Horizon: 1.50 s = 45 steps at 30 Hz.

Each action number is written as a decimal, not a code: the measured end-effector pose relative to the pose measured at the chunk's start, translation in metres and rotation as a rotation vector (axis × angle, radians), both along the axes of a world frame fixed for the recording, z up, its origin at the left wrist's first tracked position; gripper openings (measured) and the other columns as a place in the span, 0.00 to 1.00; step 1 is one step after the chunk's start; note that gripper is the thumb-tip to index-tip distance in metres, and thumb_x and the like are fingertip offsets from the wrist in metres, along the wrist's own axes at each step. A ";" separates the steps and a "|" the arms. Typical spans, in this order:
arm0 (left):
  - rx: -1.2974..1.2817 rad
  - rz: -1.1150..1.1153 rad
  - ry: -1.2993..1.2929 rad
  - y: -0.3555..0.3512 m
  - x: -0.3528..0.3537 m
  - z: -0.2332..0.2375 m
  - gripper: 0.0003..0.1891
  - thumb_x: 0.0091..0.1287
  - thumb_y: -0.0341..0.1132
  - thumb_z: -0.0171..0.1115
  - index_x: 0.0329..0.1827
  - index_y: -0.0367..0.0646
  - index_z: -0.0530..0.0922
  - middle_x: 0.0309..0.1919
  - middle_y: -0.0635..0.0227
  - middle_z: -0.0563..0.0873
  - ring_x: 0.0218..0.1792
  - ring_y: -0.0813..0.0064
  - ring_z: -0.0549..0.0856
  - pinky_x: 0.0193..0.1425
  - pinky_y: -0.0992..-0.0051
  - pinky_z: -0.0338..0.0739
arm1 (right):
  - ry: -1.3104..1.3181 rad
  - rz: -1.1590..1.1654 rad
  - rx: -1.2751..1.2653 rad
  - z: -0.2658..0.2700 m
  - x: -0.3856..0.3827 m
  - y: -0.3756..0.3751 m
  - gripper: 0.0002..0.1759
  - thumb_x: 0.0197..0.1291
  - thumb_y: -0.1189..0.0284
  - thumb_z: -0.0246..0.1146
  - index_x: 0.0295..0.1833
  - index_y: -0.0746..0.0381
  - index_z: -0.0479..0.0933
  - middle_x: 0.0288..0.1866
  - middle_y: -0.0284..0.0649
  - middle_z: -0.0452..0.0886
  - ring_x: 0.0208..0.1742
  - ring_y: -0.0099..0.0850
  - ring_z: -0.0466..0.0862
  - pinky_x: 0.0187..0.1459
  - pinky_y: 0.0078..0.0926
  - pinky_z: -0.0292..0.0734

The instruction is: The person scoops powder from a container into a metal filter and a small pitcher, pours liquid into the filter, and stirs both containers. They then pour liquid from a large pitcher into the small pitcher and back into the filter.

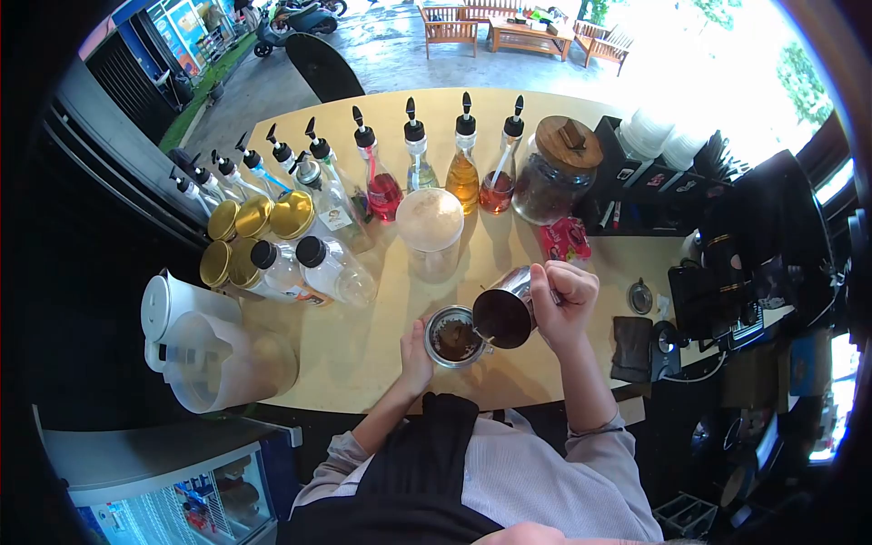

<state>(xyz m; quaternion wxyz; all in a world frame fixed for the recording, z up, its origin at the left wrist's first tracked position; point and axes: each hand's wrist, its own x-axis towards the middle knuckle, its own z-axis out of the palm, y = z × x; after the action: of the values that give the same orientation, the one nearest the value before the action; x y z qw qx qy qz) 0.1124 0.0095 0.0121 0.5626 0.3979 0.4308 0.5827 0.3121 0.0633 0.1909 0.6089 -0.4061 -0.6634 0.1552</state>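
My right hand (565,295) is closed round the handle of a metal pitcher (505,316), which is tilted to the left. Its spout lies over the right rim of a round metal-rimmed cup (454,337) with dark brown contents. Against the left side of that cup rests my left hand (417,356), its fingers partly hidden beside the rim; whether they grip it cannot be made out. Beyond the cup stands a tall clear container with a pale round lid (430,221).
Pump bottles (385,186) line the far edge. Gold-lidded jars (292,214), black-capped bottles (338,270) and white pitchers (232,360) stand left. A wooden-lidded jar (554,173), a red packet (567,240), a folded dark cloth (631,349) and black equipment are right.
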 end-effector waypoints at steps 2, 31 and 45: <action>-0.007 0.011 0.006 -0.001 0.002 0.001 0.28 0.82 0.46 0.34 0.54 0.30 0.78 0.45 0.61 0.86 0.47 0.75 0.84 0.56 0.74 0.77 | -0.033 0.018 0.008 0.003 -0.001 0.001 0.24 0.54 0.85 0.62 0.14 0.64 0.56 0.10 0.36 0.56 0.11 0.27 0.57 0.17 0.28 0.49; -0.242 -0.313 -0.693 0.015 0.010 -0.021 0.23 0.77 0.41 0.42 0.59 0.29 0.75 0.51 0.54 0.85 0.52 0.66 0.86 0.61 0.65 0.81 | -0.273 0.173 0.134 0.011 -0.017 0.016 0.23 0.50 0.81 0.65 0.13 0.59 0.60 0.10 0.35 0.60 0.11 0.31 0.65 0.16 0.29 0.59; -0.246 -0.277 -0.511 0.019 0.014 -0.022 0.21 0.60 0.34 0.69 0.54 0.32 0.79 0.47 0.60 0.87 0.47 0.72 0.87 0.55 0.69 0.82 | -0.313 0.197 0.187 0.011 -0.022 0.016 0.22 0.49 0.81 0.66 0.13 0.58 0.60 0.11 0.34 0.61 0.11 0.32 0.67 0.16 0.29 0.61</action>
<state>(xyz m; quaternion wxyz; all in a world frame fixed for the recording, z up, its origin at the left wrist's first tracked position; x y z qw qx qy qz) 0.1264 0.0287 -0.0096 0.7706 0.2224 0.2842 0.5253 0.2898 0.0796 0.2022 0.5153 -0.3001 -0.7980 0.0869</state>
